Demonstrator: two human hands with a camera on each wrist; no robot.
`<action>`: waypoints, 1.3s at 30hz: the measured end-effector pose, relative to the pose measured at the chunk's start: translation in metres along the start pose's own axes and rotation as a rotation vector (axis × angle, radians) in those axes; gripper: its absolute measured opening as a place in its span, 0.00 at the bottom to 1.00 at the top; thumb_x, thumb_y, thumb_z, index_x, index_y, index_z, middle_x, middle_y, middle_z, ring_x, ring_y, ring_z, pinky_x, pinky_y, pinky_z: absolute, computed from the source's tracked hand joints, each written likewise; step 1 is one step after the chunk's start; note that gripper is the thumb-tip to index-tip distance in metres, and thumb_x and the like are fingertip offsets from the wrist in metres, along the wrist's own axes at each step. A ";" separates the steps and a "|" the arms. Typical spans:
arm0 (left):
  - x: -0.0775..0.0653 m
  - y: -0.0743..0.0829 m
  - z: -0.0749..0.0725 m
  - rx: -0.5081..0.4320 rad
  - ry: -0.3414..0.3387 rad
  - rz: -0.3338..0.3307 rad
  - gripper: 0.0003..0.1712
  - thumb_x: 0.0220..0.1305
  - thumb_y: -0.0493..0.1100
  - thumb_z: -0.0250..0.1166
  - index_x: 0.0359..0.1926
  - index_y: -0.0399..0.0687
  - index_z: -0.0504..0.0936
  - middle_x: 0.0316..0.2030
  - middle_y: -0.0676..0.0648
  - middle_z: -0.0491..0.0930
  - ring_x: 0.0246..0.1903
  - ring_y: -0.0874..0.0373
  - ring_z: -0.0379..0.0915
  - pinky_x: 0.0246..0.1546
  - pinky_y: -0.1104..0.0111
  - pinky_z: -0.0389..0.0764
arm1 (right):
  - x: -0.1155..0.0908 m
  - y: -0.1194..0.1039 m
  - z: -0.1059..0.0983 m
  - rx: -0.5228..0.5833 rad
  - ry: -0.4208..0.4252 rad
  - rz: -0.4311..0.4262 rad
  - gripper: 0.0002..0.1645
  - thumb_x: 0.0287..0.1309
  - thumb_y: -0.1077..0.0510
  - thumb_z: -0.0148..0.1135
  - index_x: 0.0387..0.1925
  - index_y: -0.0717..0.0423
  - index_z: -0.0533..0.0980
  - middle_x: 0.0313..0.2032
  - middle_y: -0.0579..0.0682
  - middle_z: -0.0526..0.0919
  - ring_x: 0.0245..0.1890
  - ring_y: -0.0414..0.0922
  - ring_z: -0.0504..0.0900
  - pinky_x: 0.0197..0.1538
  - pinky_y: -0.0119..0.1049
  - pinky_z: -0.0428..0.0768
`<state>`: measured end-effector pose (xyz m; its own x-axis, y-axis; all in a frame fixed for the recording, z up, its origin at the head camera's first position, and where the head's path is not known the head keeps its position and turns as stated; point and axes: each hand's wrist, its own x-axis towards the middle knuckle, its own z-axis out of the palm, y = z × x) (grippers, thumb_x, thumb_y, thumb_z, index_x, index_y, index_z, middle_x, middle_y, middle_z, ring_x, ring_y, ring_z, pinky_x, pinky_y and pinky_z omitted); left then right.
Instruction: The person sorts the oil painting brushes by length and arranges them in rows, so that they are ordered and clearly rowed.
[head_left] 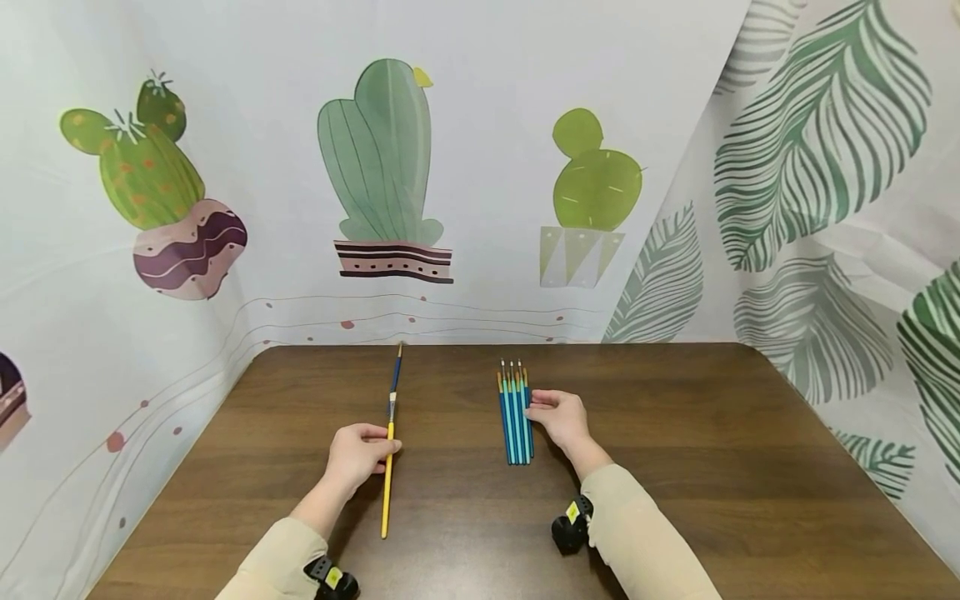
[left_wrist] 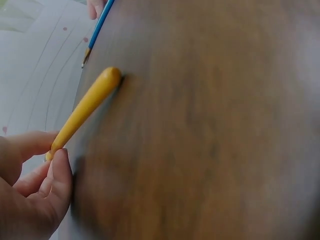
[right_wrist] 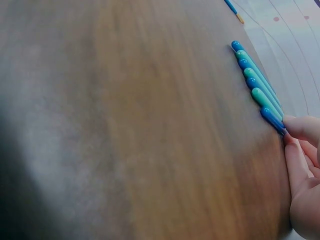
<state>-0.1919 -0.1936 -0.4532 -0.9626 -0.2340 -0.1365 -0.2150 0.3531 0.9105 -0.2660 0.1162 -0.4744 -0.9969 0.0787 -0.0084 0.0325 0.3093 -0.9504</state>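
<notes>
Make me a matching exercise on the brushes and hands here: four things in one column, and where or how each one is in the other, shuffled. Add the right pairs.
Things
1. yellow-handled brush
2. dark blue brush set apart from the row
3. row of blue and turquoise brushes
4. right hand

Place or state
A. tip by the far edge of the table
B. fingers on the rightmost brush
C. held in the left hand
D. laid side by side, handle ends toward the person

Right pairs: 1-C, 2-A, 3-D, 4-B
</notes>
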 end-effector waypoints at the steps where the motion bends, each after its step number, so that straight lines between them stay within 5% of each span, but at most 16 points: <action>1: 0.000 0.000 -0.001 0.008 0.001 0.001 0.15 0.49 0.34 0.71 0.39 0.30 0.80 0.30 0.41 0.85 0.25 0.60 0.80 0.24 0.67 0.83 | 0.000 0.000 0.000 -0.001 0.000 -0.001 0.23 0.47 0.66 0.70 0.48 0.67 0.79 0.43 0.63 0.84 0.44 0.51 0.85 0.47 0.40 0.82; 39: -0.019 -0.003 -0.018 0.306 -0.015 -0.005 0.11 0.45 0.35 0.74 0.28 0.35 0.80 0.16 0.47 0.79 0.16 0.60 0.74 0.16 0.69 0.79 | -0.001 0.000 -0.001 0.000 -0.004 0.022 0.23 0.46 0.66 0.70 0.48 0.64 0.79 0.43 0.61 0.85 0.44 0.50 0.84 0.48 0.40 0.82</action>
<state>-0.1696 -0.2064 -0.4461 -0.9633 -0.2237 -0.1485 -0.2572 0.6094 0.7500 -0.2651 0.1174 -0.4738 -0.9962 0.0820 -0.0305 0.0544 0.3073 -0.9501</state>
